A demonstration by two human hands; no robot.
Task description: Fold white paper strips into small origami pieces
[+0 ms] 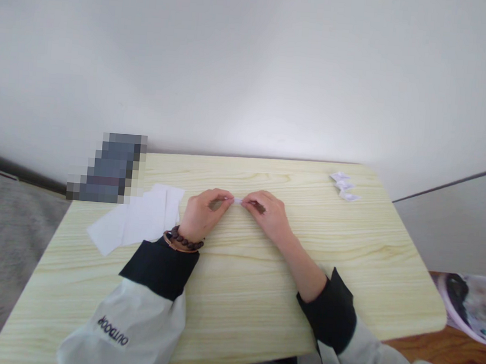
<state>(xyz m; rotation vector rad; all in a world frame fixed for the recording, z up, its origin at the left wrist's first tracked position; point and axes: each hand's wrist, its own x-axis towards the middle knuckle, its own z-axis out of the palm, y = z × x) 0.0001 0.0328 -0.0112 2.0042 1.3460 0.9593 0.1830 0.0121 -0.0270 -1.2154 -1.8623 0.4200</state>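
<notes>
A small folded piece of white paper (237, 201) is stretched between both hands, just above the middle of the table. My left hand (203, 212) pinches its left end between thumb and fingers. At the other end, my right hand (269, 213) grips it the same way. Most of the paper is covered by the fingertips, so its exact folded shape cannot be made out. Loose white paper sheets (145, 216) lie spread and overlapping beside my left wrist. Several small folded white paper pieces (343, 186) rest in a short row at the back right.
A blurred-out dark rectangular object (109, 168) stands at the back left corner. The light wood-grain table (242, 300) meets a white wall (252, 70) behind. Right of the table, a round pinkish container (469, 303) with things in it sits low by the wooden floor.
</notes>
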